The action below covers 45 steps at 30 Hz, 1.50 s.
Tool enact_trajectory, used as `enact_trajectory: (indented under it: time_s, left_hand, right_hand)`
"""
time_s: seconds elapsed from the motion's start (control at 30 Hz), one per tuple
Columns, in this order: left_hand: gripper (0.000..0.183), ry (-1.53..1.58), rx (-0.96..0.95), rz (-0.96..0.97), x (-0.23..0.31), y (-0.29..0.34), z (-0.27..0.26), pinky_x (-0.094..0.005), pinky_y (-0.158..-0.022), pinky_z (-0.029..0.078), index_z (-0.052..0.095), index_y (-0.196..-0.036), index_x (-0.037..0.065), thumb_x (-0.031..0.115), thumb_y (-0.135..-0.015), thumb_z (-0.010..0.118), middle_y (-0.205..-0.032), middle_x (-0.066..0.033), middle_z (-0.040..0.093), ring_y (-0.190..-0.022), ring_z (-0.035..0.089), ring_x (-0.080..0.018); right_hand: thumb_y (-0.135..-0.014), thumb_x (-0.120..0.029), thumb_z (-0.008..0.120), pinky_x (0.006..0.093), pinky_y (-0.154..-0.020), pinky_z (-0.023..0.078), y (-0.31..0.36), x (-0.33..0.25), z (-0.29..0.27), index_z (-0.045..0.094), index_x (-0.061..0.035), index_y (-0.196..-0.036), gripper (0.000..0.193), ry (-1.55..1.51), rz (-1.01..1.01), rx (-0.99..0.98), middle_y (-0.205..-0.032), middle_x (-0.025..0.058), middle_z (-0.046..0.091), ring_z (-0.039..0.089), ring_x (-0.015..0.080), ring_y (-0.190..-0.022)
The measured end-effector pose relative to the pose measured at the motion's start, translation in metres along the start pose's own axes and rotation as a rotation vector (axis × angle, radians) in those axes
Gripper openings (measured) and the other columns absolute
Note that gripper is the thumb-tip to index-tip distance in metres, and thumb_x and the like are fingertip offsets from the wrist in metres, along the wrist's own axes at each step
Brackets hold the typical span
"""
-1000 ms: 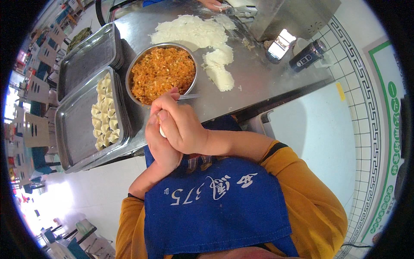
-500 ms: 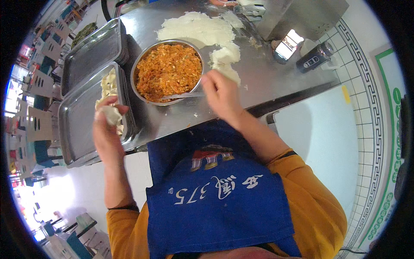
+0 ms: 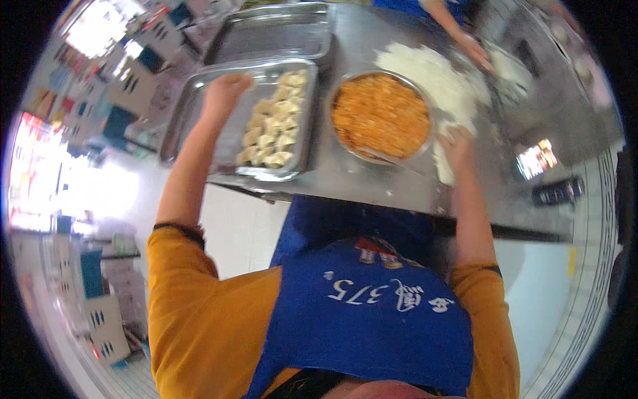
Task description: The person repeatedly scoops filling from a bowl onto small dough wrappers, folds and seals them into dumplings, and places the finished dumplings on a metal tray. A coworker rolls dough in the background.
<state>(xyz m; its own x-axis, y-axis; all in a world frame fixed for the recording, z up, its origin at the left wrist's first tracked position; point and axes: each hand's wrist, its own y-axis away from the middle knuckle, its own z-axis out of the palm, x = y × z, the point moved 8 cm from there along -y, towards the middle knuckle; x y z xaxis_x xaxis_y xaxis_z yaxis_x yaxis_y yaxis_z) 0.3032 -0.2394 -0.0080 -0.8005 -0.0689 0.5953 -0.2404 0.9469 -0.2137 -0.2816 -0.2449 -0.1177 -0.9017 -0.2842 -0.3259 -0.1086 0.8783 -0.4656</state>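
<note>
My left hand point(image 3: 224, 96) is over the near metal tray point(image 3: 174, 130), its fingers pinched around a pale dumpling point(image 3: 250, 82) that is mostly hidden. Rows of folded dumplings point(image 3: 274, 130) lie along the tray's right side. My right hand point(image 3: 457, 149) reaches past the bowl, fingers bent onto a pale dumpling wrapper point(image 3: 460, 125) at the edge of the floured patch; motion blurs the fingertips. Between my hands stands a round steel bowl point(image 3: 337, 141) full of orange chopped filling point(image 3: 382, 113). A spatula-like tool point(image 3: 399, 163) rests at its near rim.
Behind the near tray is another metal tray point(image 3: 266, 36). White flour point(image 3: 425, 76) covers part of the steel table point(image 3: 352, 183). A co-worker's hand point(image 3: 473, 52) is at the far side. A lit phone point(image 3: 537, 159) and a dark flask point(image 3: 558, 191) stand at right.
My view has swung left. My left hand has carried the dumpling out over the tray, and my right hand has moved from beside the bowl onto the wrappers. A co-worker's arm now shows more.
</note>
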Motion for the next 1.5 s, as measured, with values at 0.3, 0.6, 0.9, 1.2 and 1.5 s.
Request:
enact_trajectory:
  time_s: [0.3,0.6,0.9,1.2,1.5]
  left_hand:
    - [0.035,-0.273,-0.177,0.116,0.002,-0.007,0.050,-0.0403,-0.076,0.055,0.076,-0.105,0.005,0.035,-0.092,0.066,-0.087,-0.0143,0.075,-0.080,0.072,-0.0280]
    - [0.026,-0.223,-0.183,0.159,0.019,0.003,0.047,-0.0357,-0.083,0.055,0.075,-0.108,0.002,0.022,-0.094,0.067,-0.097,-0.0162,0.074,-0.086,0.072,-0.0249]
    - [0.033,0.459,-0.316,0.177,0.139,0.081,0.023,-0.0297,-0.088,0.052,0.070,-0.123,0.000,0.025,-0.102,0.064,-0.121,-0.0087,0.070,-0.097,0.068,-0.0157]
    - [0.040,1.003,-0.908,0.017,0.247,0.183,0.100,-0.0314,-0.091,0.055,0.057,-0.136,-0.004,0.021,-0.105,0.058,-0.125,-0.0146,0.067,-0.103,0.068,-0.0184]
    - [0.022,1.160,-0.966,-0.221,0.280,0.195,0.175,-0.0256,-0.071,0.056,0.065,-0.107,0.004,0.026,-0.103,0.063,-0.094,-0.0071,0.070,-0.079,0.069,-0.0130]
  right_hand:
    - [-0.094,-0.017,0.063,0.0460,-0.087,0.051,0.001,-0.006,-0.016,0.073,-0.0005,-0.098,0.020,-0.048,0.118,0.012,-0.109,0.0208,0.068,0.064,0.0401,-0.101]
    - [-0.093,-0.023,0.061,0.0475,-0.071,0.050,-0.006,0.028,-0.031,0.069,-0.0009,-0.089,0.024,-0.220,0.414,0.165,-0.088,0.0211,0.069,0.063,0.0430,-0.077]
    - [-0.100,-0.025,0.056,0.0487,-0.079,0.051,0.018,0.054,-0.035,0.066,-0.0031,-0.107,0.024,-0.887,0.846,0.372,-0.100,0.0146,0.070,0.068,0.0338,-0.090]
    - [-0.103,-0.032,0.058,0.0389,-0.075,0.056,0.012,-0.035,-0.062,0.059,0.0028,-0.123,0.040,-1.562,0.834,0.174,-0.118,0.0127,0.066,0.068,0.0221,-0.098]
    - [-0.104,-0.038,0.056,0.0292,-0.069,0.052,0.023,-0.133,-0.101,0.069,0.0013,-0.104,0.041,-1.080,0.464,-0.181,-0.090,0.0096,0.071,0.067,0.0142,-0.077]
